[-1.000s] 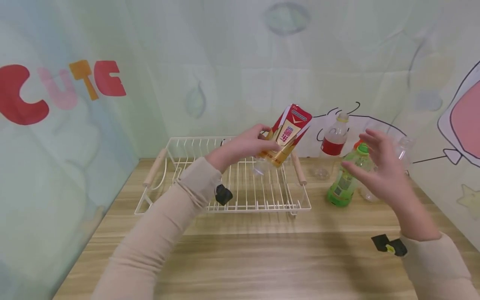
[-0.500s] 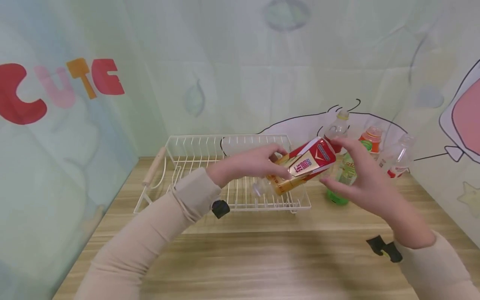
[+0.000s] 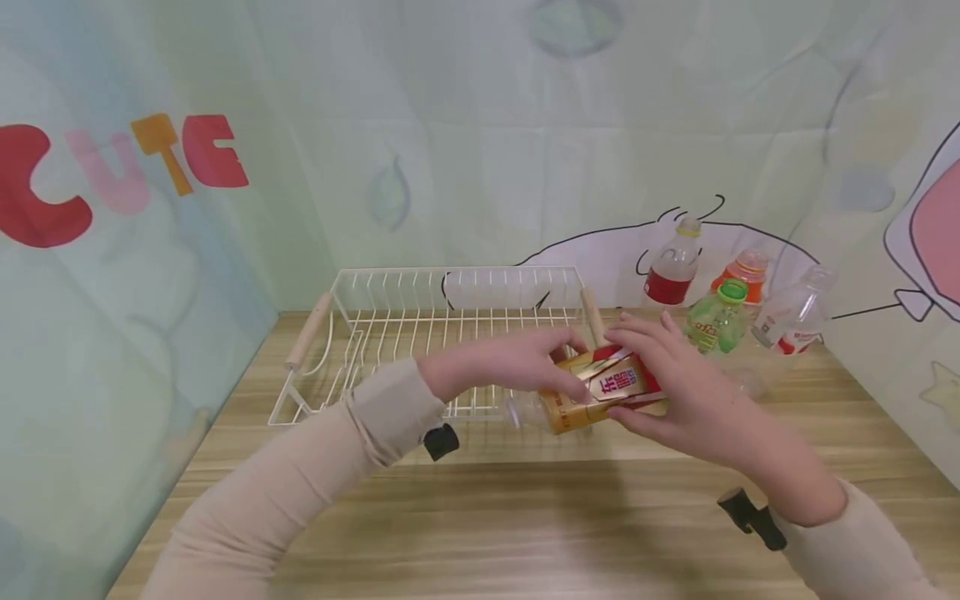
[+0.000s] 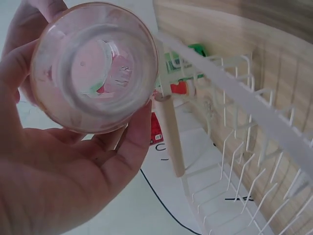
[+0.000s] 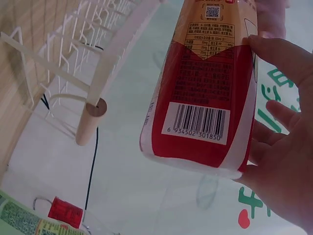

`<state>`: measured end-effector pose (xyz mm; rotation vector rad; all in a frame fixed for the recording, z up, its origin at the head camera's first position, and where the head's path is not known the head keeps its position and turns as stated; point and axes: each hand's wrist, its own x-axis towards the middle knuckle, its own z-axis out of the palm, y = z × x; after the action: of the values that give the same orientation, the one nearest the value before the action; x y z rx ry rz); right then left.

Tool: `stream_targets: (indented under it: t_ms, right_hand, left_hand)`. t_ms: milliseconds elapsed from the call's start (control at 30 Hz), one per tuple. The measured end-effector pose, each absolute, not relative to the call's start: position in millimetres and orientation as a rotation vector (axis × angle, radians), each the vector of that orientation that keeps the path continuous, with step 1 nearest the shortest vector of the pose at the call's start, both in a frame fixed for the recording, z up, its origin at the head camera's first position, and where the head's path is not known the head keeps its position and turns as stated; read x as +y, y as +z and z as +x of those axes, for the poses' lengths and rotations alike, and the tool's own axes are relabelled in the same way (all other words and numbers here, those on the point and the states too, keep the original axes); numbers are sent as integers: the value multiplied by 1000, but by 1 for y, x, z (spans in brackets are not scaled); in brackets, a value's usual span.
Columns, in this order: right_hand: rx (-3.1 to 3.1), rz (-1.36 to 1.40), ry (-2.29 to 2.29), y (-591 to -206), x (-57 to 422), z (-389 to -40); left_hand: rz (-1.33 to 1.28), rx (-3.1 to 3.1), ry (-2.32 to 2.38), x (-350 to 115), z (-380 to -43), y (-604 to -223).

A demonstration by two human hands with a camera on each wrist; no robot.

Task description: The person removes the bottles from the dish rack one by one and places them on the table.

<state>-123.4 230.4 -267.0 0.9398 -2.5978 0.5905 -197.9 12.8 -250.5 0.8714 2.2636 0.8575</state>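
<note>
A plastic bottle (image 3: 618,385) with a red and gold label is held on its side in the air, over the rack's front right corner. My left hand (image 3: 517,362) grips the part near its clear neck, thumb in front and fingers behind. At the red base end, my right hand (image 3: 686,396) holds it between thumb and fingers. The left wrist view looks into the bottle's clear round end (image 4: 95,68), the left fingers curled about it. A barcode shows on the bottle's red back (image 5: 200,122) in the right wrist view.
A white wire dish rack (image 3: 457,267) with wooden handles (image 3: 309,332) stands on the wood-grain table (image 3: 450,517). To the right stand a red-labelled clear bottle (image 3: 670,287), a green bottle (image 3: 731,321), an orange-labelled bottle (image 3: 750,267) and another clear bottle (image 3: 810,308). A printed curtain (image 3: 465,142) hangs behind.
The bottle has come down and towards me, tipping from steeply slanted to nearly level. My right hand has moved left and down from apart and now grips its base end.
</note>
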Motion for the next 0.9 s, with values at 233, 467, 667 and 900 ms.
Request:
stream_targets:
  t_ms: [233,467,667,900]
  right_hand:
    - [-2563,1079,531,-280,226,-115]
    - [-2568,1143,435,-289,224,-107]
    - [-2647,1091,411,-292,223,-103]
    - [-2588,1109,354,-296,224,-102]
  left_hand:
    - [909,2239,803,16,-189,-262]
    - [944,2253,782,18,-181,-267]
    - [916,2250,795,18,-177,-269]
    - [912,2233,827,19,-174,-270]
